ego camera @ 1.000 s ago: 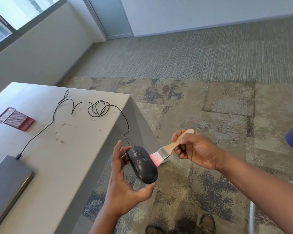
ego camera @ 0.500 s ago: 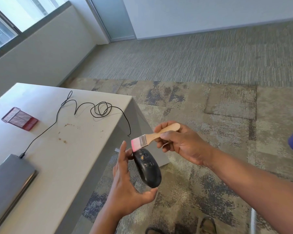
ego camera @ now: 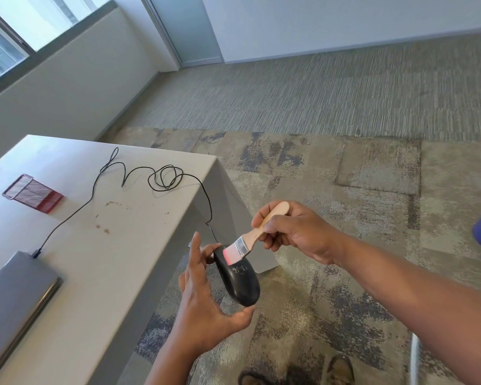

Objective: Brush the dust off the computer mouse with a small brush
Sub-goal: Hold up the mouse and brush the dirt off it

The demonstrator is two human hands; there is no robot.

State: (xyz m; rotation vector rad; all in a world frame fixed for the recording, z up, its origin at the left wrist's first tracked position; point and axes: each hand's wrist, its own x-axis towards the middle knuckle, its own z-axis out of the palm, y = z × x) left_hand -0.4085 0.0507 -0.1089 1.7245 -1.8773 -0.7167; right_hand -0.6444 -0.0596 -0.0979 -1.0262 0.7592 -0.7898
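Here, my left hand (ego camera: 203,304) holds a black computer mouse (ego camera: 238,276) in the air past the table (ego camera: 117,245) corner, thumb under its rear end, fingertips at its front. My right hand (ego camera: 295,232) pinches the wooden handle of a small brush (ego camera: 254,236), its pink bristles touching the mouse's front. The mouse's cable (ego camera: 161,179) loops across the table to a closed laptop (ego camera: 14,298).

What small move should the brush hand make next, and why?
Probably sweep the brush down along the mouse toward its near end: the bristles rest on its far end, and pale specks still show mid-body. The left hand holds it off the table.
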